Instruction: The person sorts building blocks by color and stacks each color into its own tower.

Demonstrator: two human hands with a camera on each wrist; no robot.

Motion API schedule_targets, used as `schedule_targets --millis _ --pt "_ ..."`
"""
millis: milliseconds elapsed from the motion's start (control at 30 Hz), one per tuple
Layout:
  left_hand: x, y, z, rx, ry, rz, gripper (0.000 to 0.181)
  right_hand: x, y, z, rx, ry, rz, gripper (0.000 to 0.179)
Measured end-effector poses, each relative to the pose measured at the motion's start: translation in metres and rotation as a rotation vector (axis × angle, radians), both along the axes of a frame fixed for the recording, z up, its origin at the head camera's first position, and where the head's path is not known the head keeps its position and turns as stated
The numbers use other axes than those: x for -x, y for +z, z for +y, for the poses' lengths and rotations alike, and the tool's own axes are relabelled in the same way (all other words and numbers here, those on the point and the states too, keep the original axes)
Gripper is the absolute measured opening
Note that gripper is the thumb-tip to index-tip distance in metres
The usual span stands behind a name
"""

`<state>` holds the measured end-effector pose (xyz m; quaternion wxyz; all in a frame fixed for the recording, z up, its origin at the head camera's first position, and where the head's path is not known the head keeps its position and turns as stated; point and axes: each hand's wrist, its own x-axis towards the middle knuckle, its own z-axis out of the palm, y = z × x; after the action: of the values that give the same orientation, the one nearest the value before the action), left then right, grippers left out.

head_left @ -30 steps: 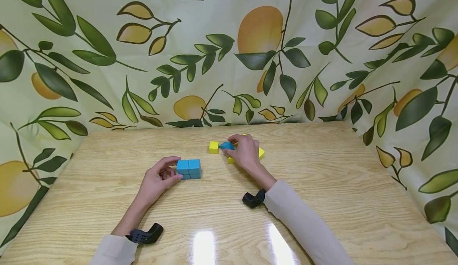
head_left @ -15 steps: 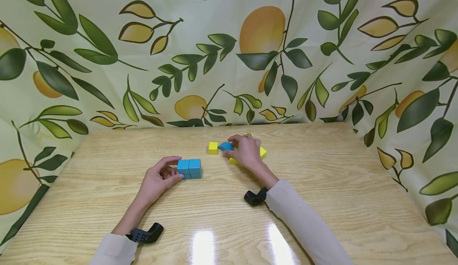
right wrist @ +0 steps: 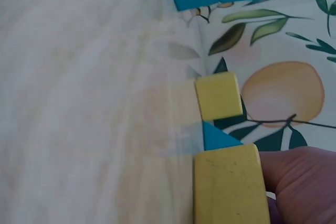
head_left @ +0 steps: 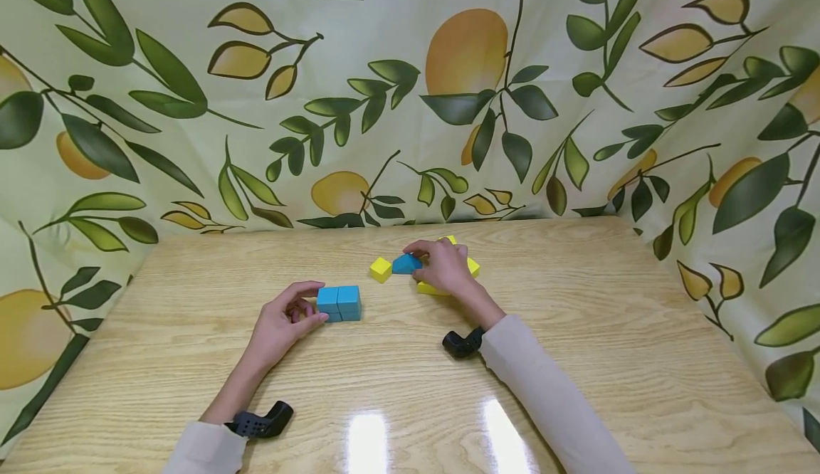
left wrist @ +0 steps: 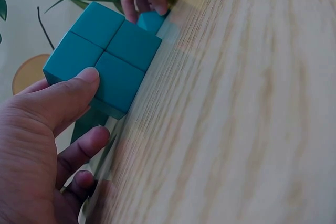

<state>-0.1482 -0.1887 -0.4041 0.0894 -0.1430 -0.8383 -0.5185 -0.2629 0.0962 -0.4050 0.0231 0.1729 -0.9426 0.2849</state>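
On the left, my left hand (head_left: 278,321) holds a block of blue cubes (head_left: 338,302) stacked two wide and two high, its thumb on the near face and a finger behind. The left wrist view shows the thumb lying across the seams of these blue cubes (left wrist: 107,51). Farther right, my right hand (head_left: 444,266) pinches a blue triangular block (head_left: 405,265) between thumb and finger, low at the table. Just left of that block, a yellow cube (head_left: 381,270) sits turned with a corner toward me. Yellow blocks (head_left: 433,290) lie under and behind the right hand, partly hidden by it.
The wooden table (head_left: 544,303) ends at the back against a fruit-and-leaf patterned cloth (head_left: 359,125), which also runs along the sides. A large yellow block (right wrist: 228,187) stands in front of the right hand in the right wrist view.
The right hand has shifted slightly right, and the blue triangular block has turned in its fingers. The yellow cube has rotated from square-on to corner-on. The left hand stays in place.
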Motion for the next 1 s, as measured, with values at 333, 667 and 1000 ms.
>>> schedule_targets --millis 333,667,1000 --pt "0.0 0.0 0.0 -0.001 -0.002 0.001 0.045 0.004 0.005 0.007 0.051 0.04 -0.024 0.037" --pt "0.0 -0.001 0.0 -0.006 -0.008 0.009 0.045 0.002 0.014 0.008 0.157 0.05 -0.05 0.037" --pt "0.001 -0.001 0.0 -0.009 -0.007 0.004 0.045 -0.005 0.025 0.003 0.265 0.122 0.022 0.038"
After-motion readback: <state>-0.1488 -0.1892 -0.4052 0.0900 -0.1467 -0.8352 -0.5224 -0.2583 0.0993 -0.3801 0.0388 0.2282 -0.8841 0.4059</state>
